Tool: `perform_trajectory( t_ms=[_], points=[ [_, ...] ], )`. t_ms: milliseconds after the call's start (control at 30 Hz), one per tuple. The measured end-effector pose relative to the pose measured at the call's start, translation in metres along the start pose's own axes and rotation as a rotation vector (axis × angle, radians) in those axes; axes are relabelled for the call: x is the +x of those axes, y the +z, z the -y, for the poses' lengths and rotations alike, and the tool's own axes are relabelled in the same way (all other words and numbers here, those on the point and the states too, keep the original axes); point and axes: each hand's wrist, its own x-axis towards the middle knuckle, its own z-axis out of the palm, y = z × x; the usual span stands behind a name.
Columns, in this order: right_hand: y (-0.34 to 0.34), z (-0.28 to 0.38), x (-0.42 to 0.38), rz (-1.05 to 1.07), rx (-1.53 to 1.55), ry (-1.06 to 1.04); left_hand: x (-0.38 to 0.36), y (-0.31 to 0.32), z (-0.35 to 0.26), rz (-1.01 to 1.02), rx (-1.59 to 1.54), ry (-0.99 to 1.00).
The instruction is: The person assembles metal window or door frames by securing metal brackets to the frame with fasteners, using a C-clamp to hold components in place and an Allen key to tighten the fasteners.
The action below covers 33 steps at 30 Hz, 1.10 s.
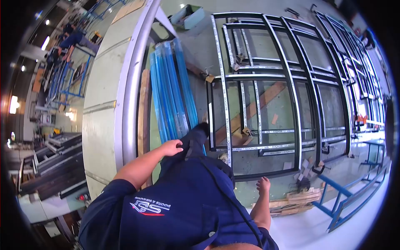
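My left hand (171,148) is beside my thigh, its fingers loosely bent and holding nothing I can see. Near it lies a bundle of long profiles (173,91) wrapped in blue film. On my other side, my right hand (263,184) hangs free with relaxed fingers, nothing visible in it. Just beyond it is the near corner of a large dark metal frame (298,137) with white lettered tape along its bars. Several such frames overlap there. My dark shoe (203,127) shows between the blue bundle and the frames.
A long pale bench (102,121) with a silvery edge rail (132,83) runs along my left. Wooden strips (291,203) lie low at my right, close to a blue metal stand (346,200). A teal bin (187,17) stands ahead. Another person (75,39) bends at the far left.
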Motion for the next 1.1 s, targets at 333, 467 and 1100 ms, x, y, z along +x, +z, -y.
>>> perform_trajectory(
  t_ms=[333,467,1100],
  points=[
    [0.224,0.207,-0.034,0.193,-0.249,-0.719,0.148,-0.084,0.055,-0.077,-0.189,-0.087],
    [0.297,0.244,-0.044,0.285,-0.418,-0.777,0.26,-0.143,0.084,-0.004,-0.231,-0.079],
    [0.376,0.368,-0.065,-0.137,-0.401,-0.216,0.432,-0.418,0.144,-0.029,-0.331,-0.288]
  ],
)
